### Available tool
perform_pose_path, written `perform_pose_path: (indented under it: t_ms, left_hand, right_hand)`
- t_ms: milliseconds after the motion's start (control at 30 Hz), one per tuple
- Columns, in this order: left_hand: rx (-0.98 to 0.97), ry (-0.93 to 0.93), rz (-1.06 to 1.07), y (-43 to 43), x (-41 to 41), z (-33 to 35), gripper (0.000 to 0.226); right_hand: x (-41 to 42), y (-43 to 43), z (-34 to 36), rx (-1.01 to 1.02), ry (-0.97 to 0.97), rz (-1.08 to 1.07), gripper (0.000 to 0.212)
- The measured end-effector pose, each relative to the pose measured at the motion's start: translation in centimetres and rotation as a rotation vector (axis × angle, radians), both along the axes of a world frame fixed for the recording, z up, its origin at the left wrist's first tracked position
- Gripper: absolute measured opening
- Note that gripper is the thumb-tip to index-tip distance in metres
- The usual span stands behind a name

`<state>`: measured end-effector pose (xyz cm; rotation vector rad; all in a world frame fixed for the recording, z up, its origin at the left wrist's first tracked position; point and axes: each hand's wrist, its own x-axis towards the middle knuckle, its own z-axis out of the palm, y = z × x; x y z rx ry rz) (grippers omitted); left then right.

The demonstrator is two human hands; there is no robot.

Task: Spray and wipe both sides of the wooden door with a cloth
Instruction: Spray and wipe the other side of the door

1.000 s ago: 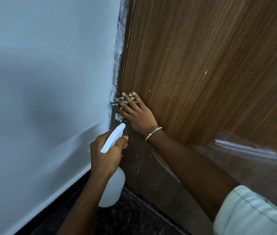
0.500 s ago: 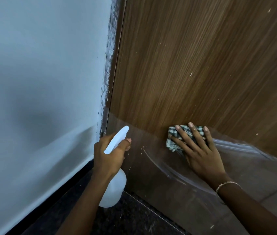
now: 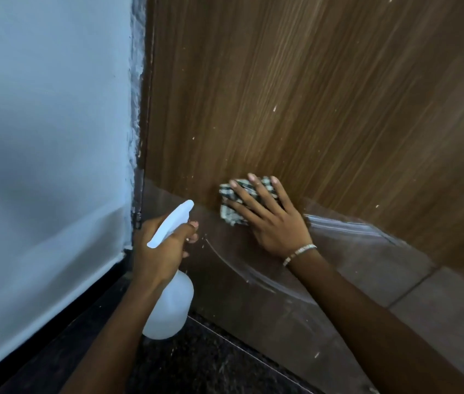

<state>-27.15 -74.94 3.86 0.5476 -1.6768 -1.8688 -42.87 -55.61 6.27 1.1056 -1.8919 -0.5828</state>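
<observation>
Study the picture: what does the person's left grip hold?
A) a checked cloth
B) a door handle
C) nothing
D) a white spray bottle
D: the left grip holds the white spray bottle by its neck, while the right grip presses the checked cloth against the wooden door.

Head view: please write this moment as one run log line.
step: wiping | right hand: presses checked cloth on wooden door, fingers straight | left hand: grips spray bottle
</observation>
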Motion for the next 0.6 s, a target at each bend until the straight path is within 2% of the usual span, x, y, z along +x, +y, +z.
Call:
perform_pose_path:
  t_ms: [133,300,467,600]
  left_hand:
    - [-0.018,0.031,-0.044,1.7,-0.5,0.0,0.005]
    - [-0.06,0.02,-0.113,3.2,-0.7,-0.1,0.007]
    - [-0.07,0.034,-0.147,3.7,-0.6,-0.3,0.006]
    - [-0.077,0.034,-0.147,4.0,-1.1,-0.5,0.01]
  right_hand:
    - [2.1,11.5,-0.7,-0.053,0.04,-0.116,0.062]
    - [4.5,20.1,-2.0,-0.088,0.043,-0.251,0.063]
    - [4.4,16.2,-2.7,-0.188,0.022,-0.299,0.071]
    - [2.0,8.0,-1.1,-0.125,0.067,-0.141,0.066]
